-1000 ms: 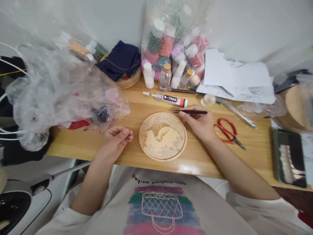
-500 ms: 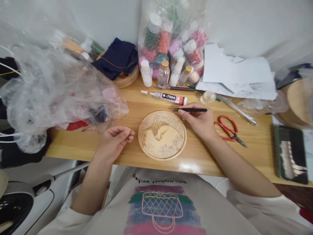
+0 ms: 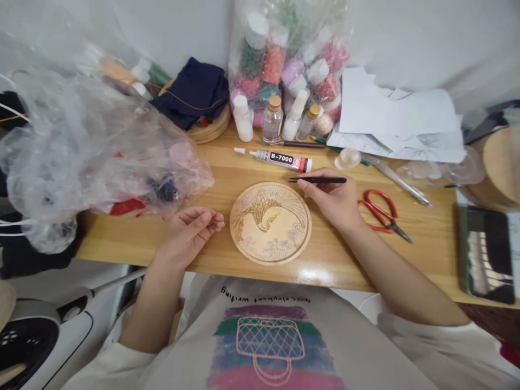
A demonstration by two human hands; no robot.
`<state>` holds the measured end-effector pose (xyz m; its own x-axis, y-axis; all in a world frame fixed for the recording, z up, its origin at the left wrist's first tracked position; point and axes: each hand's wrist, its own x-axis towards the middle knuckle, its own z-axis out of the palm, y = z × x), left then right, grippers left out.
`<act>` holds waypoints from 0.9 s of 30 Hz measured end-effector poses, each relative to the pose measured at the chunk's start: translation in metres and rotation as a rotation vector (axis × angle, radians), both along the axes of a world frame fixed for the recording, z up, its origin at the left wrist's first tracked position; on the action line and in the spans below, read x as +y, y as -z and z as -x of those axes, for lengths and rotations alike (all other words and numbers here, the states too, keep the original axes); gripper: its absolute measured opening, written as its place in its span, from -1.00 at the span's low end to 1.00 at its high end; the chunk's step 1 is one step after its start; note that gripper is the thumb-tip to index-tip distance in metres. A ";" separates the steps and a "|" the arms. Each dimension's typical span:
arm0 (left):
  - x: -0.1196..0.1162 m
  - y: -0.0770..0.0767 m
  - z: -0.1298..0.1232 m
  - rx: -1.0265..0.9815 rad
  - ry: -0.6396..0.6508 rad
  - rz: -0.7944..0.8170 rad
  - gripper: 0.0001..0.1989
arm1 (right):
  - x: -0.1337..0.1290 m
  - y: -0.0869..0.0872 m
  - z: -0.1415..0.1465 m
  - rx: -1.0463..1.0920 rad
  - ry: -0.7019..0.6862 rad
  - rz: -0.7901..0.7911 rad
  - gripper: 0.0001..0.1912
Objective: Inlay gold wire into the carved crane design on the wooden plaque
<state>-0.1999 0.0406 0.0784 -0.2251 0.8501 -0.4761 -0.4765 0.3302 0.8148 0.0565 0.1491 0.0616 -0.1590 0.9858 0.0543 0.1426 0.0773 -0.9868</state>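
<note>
Right hand (image 3: pixel 335 197) pinching black tweezers (image 3: pixel 320 180); left hand (image 3: pixel 195 230) half-curled, contents unclear.
The right hand slants inward, facing the left across the wooden disc (image 3: pixel 270 222) between them. Beyond the right hand lies a glue tube (image 3: pixel 282 158), to its right red-handled cutters (image 3: pixel 392 225); beyond the left, a plastic bag (image 3: pixel 93 135). The tweezers' long axis runs sideways, tips pointing left near the disc's far edge.

One plate (image 3: pixel 270 236), one tube (image 3: pixel 283 159), four unbagged bottles (image 3: pixel 272 120) show.

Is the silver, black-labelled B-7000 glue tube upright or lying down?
Lying down: the tube stretches lengthwise along the brown wooden tabletop, near the right hand.
</note>
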 end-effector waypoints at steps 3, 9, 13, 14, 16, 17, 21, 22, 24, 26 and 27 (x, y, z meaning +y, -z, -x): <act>-0.001 0.001 0.002 -0.029 -0.002 -0.015 -0.70 | 0.000 0.000 0.000 0.000 0.001 0.002 -0.84; -0.003 0.005 0.004 -0.042 0.005 -0.040 -0.72 | 0.000 0.000 -0.001 -0.029 -0.008 0.007 -0.86; -0.003 0.006 0.005 -0.058 0.024 -0.067 -0.75 | 0.000 -0.001 -0.001 -0.045 -0.018 -0.009 -0.87; -0.002 0.006 0.005 -0.060 0.027 -0.073 -0.73 | 0.000 -0.001 -0.001 -0.047 -0.015 -0.015 -0.88; -0.001 0.005 0.005 -0.058 0.030 -0.081 -0.70 | 0.000 -0.001 -0.001 -0.045 -0.009 -0.026 -0.89; -0.001 0.005 0.005 -0.056 0.030 -0.082 -0.69 | 0.000 -0.001 -0.001 -0.044 -0.008 -0.030 -0.89; -0.002 0.002 0.003 -0.046 0.035 -0.079 -0.69 | 0.000 -0.001 -0.001 -0.047 -0.011 -0.022 -0.86; -0.002 0.001 0.002 -0.040 0.041 -0.074 -0.69 | 0.000 -0.001 -0.001 -0.046 -0.010 -0.016 -0.86; -0.002 0.000 0.001 -0.026 0.059 -0.053 -0.69 | 0.000 -0.001 -0.001 -0.037 -0.005 -0.012 -0.86; -0.002 -0.001 -0.001 -0.013 0.057 -0.033 -0.68 | 0.000 -0.001 -0.001 -0.033 -0.004 -0.013 -0.86; -0.001 -0.001 -0.001 -0.009 0.047 -0.029 -0.68 | 0.000 -0.001 -0.001 -0.034 -0.003 -0.014 -0.87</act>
<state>-0.1986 0.0393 0.0798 -0.1804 0.8730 -0.4531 -0.4687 0.3287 0.8199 0.0574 0.1487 0.0623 -0.1642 0.9845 0.0623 0.1755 0.0913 -0.9802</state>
